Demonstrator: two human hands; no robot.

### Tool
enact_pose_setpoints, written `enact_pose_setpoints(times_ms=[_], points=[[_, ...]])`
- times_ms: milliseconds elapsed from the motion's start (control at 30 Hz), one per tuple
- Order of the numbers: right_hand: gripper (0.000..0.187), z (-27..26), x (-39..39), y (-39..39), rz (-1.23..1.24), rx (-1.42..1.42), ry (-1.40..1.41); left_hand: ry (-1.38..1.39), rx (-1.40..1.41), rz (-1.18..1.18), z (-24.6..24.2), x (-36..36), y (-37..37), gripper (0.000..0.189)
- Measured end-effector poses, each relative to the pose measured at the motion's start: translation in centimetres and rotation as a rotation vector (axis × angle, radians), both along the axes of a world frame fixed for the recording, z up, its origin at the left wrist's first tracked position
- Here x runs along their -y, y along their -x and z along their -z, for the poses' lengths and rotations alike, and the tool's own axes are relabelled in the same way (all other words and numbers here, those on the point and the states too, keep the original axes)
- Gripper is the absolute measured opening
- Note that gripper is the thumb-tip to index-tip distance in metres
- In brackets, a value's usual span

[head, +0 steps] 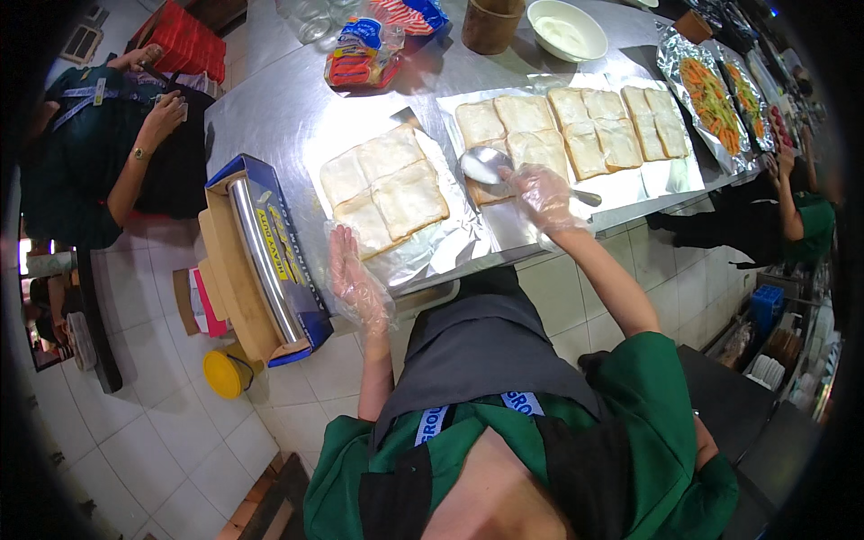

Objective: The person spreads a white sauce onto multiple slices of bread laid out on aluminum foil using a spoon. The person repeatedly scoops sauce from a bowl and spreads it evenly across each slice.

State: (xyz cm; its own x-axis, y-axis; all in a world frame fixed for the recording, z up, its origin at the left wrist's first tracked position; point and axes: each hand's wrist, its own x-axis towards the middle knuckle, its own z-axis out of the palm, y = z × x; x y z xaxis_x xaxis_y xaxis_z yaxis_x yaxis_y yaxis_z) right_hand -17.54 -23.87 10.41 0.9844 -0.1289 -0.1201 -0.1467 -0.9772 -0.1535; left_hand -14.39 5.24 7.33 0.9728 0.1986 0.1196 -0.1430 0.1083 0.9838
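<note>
My right hand (542, 198), in a clear plastic glove, grips a large metal spoon (483, 166) with some white spread in its bowl. The spoon is over the left end of a row of bread slices (533, 121) coated with a pale spread and laid on foil. My left hand (351, 273), also gloved, has its palm turned up and its fingers straight and close together. It is beside the lower left corner of a square of bread slices (385, 185), coated too, on its own aluminium foil sheet (466, 219); whether it touches is unclear.
Left of my left hand lies an open aluminium foil box (266, 263). Farther back are a bread bag (364, 57), a brown container (491, 27) and a white bowl (567, 30) of white spread. Shredded vegetables (710, 101) lie on foil at right. Other people stand on both sides.
</note>
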Motion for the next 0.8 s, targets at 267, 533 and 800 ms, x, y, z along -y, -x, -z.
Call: enact_pose_setpoints(times_ms=[267, 533, 800], points=[[0.027, 0.0, -1.7, 6.7, 0.044, -0.163, 0.106, 0.082, -0.062, -0.044, -0.3, 0.3, 0.1, 0.041], [0.042, -1.1, -2.0, 5.7, 0.153, -0.092, -0.039, 0.086, -0.004, -0.006, -0.2, 0.7, -0.9, 0.04], [0.051, 3.5, -4.3, 4.5, 0.301, 0.289, -0.503, 0.029, -0.016, -0.025, -0.1, 0.7, -1.7, 0.04]])
